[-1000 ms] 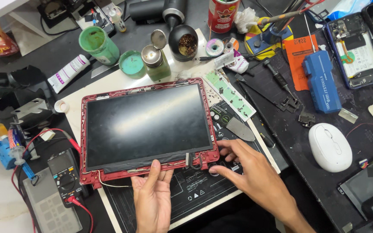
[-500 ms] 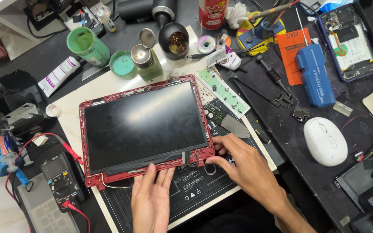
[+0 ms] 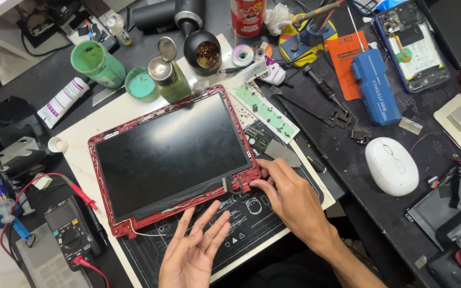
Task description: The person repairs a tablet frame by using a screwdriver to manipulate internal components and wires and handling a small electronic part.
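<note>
Left hand (image 3: 194,250) now lifted off the red-framed laptop screen (image 3: 172,154), palm up.
</note>
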